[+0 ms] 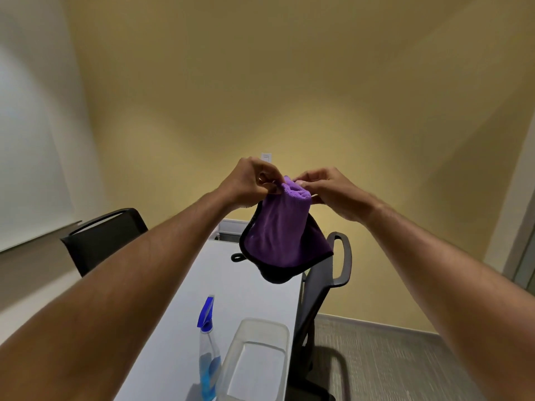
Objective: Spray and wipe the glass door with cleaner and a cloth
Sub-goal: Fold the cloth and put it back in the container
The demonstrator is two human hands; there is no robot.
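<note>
Forearms fill the near edges of the view, both reaching out over the table point(179, 328) and meeting at one purple cloth point(282, 235) held up in the air above its far half. Both hands are pinched on the cloth's bunched top edge: the left hand point(249, 183) grips it from one side, the right hand point(333, 192) from the other, so that the rest hangs down with its black hem and small loop showing. One spray bottle point(209, 351), with a blue trigger head and blue cleaner in its lower part, stands untouched on the table near the camera, just beside one clear plastic tub point(254, 360). Two dark chairs flank the table, one chair point(104, 235) on the left and one office chair point(327, 285) on the right. No glass door can be made out for certain; a pale frame at the far right edge may belong to one. By my reading the job is barely begun: the cloth is being readied, and spraying and wiping both remain.
</note>
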